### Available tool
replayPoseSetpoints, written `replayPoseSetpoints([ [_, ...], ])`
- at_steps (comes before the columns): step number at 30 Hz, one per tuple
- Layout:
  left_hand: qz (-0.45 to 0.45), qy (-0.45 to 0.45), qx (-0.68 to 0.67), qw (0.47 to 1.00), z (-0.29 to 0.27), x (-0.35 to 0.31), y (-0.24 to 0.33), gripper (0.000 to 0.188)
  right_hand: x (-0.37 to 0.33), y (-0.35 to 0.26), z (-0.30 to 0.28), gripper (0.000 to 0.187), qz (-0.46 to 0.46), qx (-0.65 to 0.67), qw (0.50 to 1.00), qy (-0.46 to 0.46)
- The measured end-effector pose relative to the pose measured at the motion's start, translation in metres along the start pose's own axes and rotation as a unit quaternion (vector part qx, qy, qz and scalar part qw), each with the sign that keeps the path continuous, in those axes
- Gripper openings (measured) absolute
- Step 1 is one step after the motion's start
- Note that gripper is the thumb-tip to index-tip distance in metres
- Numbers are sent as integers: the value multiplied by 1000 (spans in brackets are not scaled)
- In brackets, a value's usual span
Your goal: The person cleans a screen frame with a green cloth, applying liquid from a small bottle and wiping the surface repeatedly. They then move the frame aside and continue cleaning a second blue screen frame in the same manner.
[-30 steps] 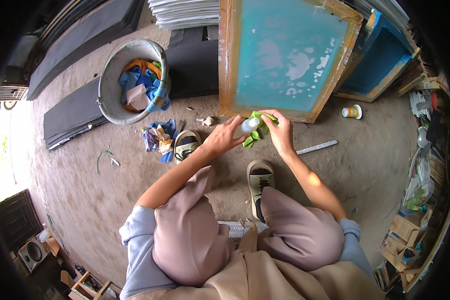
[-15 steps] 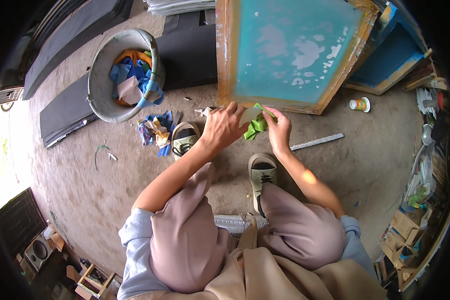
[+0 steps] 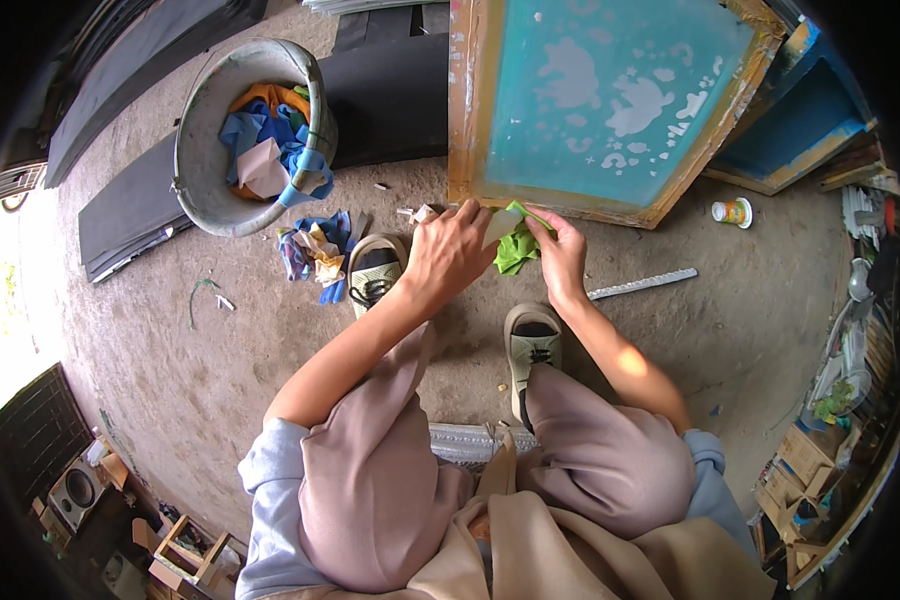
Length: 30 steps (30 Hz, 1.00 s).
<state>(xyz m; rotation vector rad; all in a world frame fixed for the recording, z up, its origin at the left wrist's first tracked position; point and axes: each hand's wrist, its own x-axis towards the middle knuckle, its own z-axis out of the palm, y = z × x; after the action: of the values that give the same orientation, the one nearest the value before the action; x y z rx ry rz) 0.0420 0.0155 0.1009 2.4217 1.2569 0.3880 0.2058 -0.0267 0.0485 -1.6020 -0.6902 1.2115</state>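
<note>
the left grip (image 3: 442,250) is curled round a whitish bottle (image 3: 499,226); the right grip (image 3: 562,252) pinches a green cloth (image 3: 515,252) just beside it. both are above the floor (image 3: 730,330), near the lower edge of a wood-framed screen (image 3: 530,155). floor stretches between the right forearm (image 3: 625,365) and cardboard boxes (image 3: 808,452); a bucket (image 3: 198,130) stands well left. a white cup (image 3: 732,213) has yellow print, too small to read.
</note>
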Motion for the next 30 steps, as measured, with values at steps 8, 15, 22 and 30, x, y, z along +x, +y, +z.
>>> replayPoseSetpoints([
  [8, -74, -23, -184, 980, 28, -16, -29, 38, 5, -11, -12, 26, 110, 190, 973, -66],
  [15, -81, -60, -286, 953, 84, -38, -60, 42, 11, -3, -35, 27, 172, 281, 943, -37],
  [22, -83, -96, -264, 956, 71, -46, -58, 51, 65, -93, -108, 28, -180, 206, 934, 229],
  [30, -118, -72, -241, 961, 49, -50, -60, 59, 145, -109, -95, 34, -513, -392, 691, 326],
])
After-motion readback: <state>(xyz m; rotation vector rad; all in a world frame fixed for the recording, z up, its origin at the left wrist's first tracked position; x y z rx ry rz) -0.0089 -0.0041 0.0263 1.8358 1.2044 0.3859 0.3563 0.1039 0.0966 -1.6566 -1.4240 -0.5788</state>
